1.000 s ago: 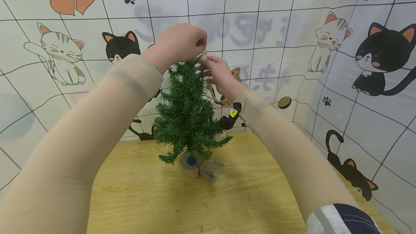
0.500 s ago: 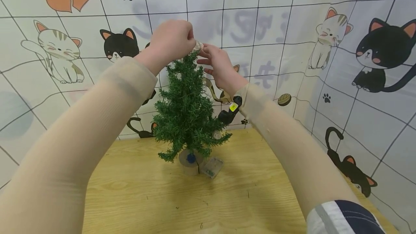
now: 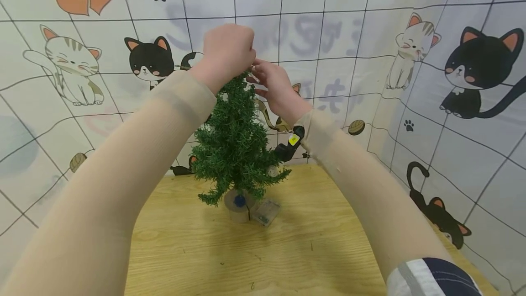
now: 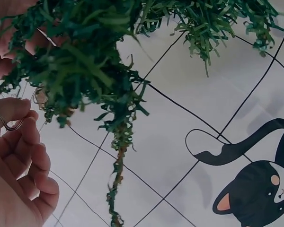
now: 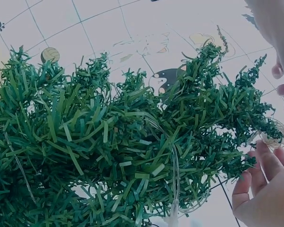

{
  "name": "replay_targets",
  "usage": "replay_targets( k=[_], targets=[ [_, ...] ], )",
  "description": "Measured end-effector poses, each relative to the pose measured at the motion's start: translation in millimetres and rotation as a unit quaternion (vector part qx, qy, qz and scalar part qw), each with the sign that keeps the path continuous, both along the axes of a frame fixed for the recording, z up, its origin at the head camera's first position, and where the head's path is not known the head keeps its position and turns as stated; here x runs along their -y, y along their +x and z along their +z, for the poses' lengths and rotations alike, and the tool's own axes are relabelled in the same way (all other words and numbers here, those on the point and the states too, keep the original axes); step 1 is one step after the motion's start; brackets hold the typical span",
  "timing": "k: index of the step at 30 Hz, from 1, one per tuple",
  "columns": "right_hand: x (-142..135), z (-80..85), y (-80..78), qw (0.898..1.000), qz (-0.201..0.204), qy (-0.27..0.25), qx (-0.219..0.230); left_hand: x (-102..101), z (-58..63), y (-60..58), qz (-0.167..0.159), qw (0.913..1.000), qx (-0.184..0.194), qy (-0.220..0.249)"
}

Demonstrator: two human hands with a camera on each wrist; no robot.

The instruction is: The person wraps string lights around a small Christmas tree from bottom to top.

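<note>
A small green artificial Christmas tree [image 3: 234,136] stands upright on a round wooden base [image 3: 238,209]. At its tip my left hand [image 3: 230,49] has curled fingers; in the left wrist view its thumb and forefinger pinch a thin looped wire [image 4: 9,125]. My right hand [image 3: 277,86] meets it from the right. Seen from the right wrist, that hand [image 5: 270,189] holds a small coil of thin wire [image 5: 276,135] between thumb and fingers by the top twigs. More clear wire [image 5: 174,161] runs along the branches. In the head view my left hand hides the tip.
A flat clear box [image 3: 266,212] lies on the wooden table [image 3: 287,259], right of the base. A wall cloth [image 3: 328,35] with cats and grid lines hangs close behind the tree. A black wrist camera [image 3: 289,145] sits beside the right-hand branches.
My left hand shifted left from the tip, then came back right against my right fingertips. The wire coil, visible at the tip half a second ago, is now hidden in the head view.
</note>
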State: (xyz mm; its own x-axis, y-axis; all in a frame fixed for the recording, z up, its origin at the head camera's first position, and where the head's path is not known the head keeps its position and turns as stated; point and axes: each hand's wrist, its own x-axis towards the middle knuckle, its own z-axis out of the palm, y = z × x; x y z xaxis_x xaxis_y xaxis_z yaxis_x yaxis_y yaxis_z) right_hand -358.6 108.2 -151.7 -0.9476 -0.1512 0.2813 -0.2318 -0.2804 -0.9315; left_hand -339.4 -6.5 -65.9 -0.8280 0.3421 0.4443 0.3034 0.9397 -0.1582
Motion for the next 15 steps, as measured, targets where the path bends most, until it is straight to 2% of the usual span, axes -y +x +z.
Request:
replay_targets(
  k=[4,10,15],
  targets=[
    [2.9,-0.6,0.9,1.000,0.010,0.011,-0.010,9.6,-0.6,2.4,0.018,0.9996,-0.006,0.021],
    [4.8,-2.2,0.6,0.999,0.000,0.038,-0.019,37.3,-11.0,28.0,-0.021,0.9980,-0.030,0.051],
    [5.0,-3.1,-1.3,0.996,-0.019,0.076,-0.044,59.5,-29.1,47.3,-0.044,0.9954,-0.052,0.067]
  ],
)
